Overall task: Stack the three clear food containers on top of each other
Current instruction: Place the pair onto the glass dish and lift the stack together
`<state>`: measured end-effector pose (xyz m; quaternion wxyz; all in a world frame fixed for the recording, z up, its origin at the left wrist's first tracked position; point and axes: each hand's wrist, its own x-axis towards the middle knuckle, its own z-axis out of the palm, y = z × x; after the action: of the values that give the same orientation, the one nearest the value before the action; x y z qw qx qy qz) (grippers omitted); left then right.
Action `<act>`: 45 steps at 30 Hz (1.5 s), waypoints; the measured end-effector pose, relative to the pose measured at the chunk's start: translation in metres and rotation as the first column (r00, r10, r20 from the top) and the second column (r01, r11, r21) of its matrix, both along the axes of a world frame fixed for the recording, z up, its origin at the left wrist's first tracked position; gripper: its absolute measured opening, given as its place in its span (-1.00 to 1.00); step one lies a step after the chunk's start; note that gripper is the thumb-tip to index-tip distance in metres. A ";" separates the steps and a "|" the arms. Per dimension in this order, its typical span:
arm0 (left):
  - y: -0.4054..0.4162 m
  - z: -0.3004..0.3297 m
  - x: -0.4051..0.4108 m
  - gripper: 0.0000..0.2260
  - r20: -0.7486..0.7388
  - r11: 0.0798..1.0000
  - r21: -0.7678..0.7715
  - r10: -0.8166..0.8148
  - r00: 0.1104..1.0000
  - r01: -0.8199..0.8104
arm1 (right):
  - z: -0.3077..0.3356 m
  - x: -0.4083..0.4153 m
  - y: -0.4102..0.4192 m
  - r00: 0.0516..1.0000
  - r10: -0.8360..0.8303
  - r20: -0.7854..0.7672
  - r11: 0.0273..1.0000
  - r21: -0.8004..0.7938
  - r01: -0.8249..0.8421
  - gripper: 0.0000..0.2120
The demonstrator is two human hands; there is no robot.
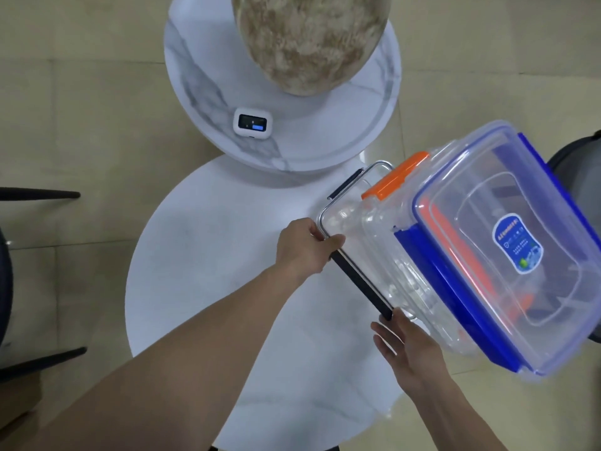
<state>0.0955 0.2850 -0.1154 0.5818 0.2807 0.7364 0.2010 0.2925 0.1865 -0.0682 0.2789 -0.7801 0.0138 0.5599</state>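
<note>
Three clear food containers stand in one stack at the right edge of the round white table [208, 255]. The top one has blue clips and a blue label [507, 242]. Under it sits one with orange clips [395, 177]. The bottom container has black clips [346, 216]. My left hand [305, 249] grips the bottom container's near-left corner at its rim. My right hand [406, 349] rests with fingers spread against the stack's near corner, by the end of the black clip.
A higher round marble table [357, 131] stands behind, bearing a small white device with a screen [252, 122] and a large mottled brown globe-like object [309, 40]. Dark chair legs [39, 193] show at the left, a dark seat [575, 164] at the right. Tiled floor surrounds.
</note>
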 end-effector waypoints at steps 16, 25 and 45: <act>0.022 -0.002 0.012 -0.69 0.141 0.990 -0.010 0.141 0.980 -0.141 | -0.007 0.016 0.035 1.000 -0.027 0.009 0.999 0.027 0.027 -0.69; 0.022 0.000 0.010 -0.63 0.115 0.990 -0.029 0.138 0.984 -0.136 | -0.006 0.018 0.039 1.000 0.003 -0.002 1.000 0.015 -0.003 -0.73; 0.028 0.013 0.008 -0.61 0.074 0.962 -0.229 0.166 0.983 -0.145 | -0.005 0.021 0.049 0.999 0.048 -0.010 0.996 -0.073 -0.049 -0.75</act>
<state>0.1033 0.3134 -0.1029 0.6255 0.1452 0.7464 0.1751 0.3135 0.2350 -0.0737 0.2364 -0.7877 0.0165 0.5687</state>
